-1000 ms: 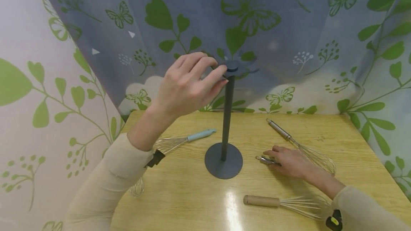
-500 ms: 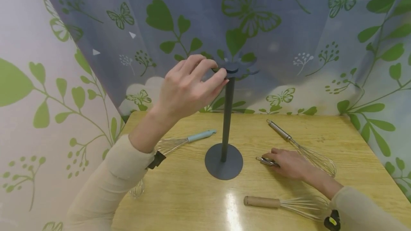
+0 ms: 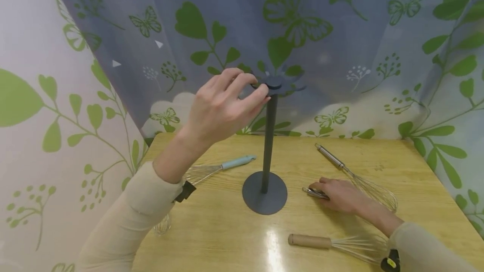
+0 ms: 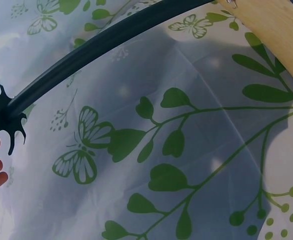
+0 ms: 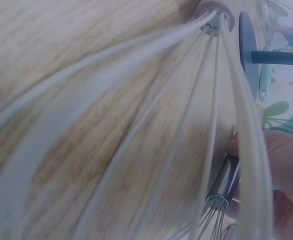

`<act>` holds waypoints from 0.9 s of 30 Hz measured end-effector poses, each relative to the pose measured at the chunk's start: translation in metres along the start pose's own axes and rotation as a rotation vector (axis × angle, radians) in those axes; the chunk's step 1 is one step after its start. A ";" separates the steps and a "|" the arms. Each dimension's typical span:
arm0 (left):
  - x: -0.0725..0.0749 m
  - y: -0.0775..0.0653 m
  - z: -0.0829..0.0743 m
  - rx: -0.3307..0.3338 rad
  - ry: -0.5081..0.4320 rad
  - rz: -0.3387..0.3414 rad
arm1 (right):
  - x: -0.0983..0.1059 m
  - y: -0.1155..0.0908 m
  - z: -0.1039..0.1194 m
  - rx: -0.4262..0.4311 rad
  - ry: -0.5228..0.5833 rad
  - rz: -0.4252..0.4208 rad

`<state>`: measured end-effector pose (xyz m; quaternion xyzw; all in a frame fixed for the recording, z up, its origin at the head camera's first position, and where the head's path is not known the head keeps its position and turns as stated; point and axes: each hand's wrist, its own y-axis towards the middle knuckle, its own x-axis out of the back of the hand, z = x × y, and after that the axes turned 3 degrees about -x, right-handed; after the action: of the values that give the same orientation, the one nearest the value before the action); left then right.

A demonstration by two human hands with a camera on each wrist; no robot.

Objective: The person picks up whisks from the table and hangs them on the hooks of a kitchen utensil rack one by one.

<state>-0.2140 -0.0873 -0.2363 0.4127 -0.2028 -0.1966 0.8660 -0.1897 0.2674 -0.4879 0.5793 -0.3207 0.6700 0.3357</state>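
Note:
A dark grey stand with a round base (image 3: 264, 202), an upright pole (image 3: 269, 142) and a ring of curved hooks (image 3: 289, 84) at its top stands mid-table. My left hand (image 3: 221, 106) is up at the hooks, thumb and index finger pinching one on the near left side. The hooks also show at the left edge of the left wrist view. Right of the base, my right hand (image 3: 342, 196) grips the metal handle (image 5: 225, 180) of a steel whisk lying on the table. Most of that whisk is hidden under the hand in the head view.
Behind the right hand lies another steel whisk (image 3: 330, 155). A whisk with a wooden handle (image 3: 310, 241) is nearer, partly under the right sleeve. Left lies a blue-handled whisk (image 3: 238, 162); another whisk's wires (image 3: 163, 223) peek out beside the left forearm. A patterned curtain (image 3: 227, 20) hangs behind.
The head view has tipped up slightly, so the scene sits a little lower. Both hands stay at the same places, with the left at the hooks and the right on the whisk.

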 end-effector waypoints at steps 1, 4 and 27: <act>0.000 0.000 0.000 0.000 -0.003 -0.001 | 0.000 0.000 0.000 -0.002 0.004 -0.005; -0.001 0.000 -0.001 0.001 -0.006 -0.008 | -0.001 -0.001 -0.001 -0.002 0.001 -0.021; -0.002 -0.002 -0.002 0.029 -0.047 -0.025 | 0.016 -0.006 0.005 0.037 0.049 -0.165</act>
<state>-0.2152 -0.0862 -0.2391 0.4230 -0.2208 -0.2143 0.8523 -0.1836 0.2675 -0.4716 0.5933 -0.2511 0.6597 0.3869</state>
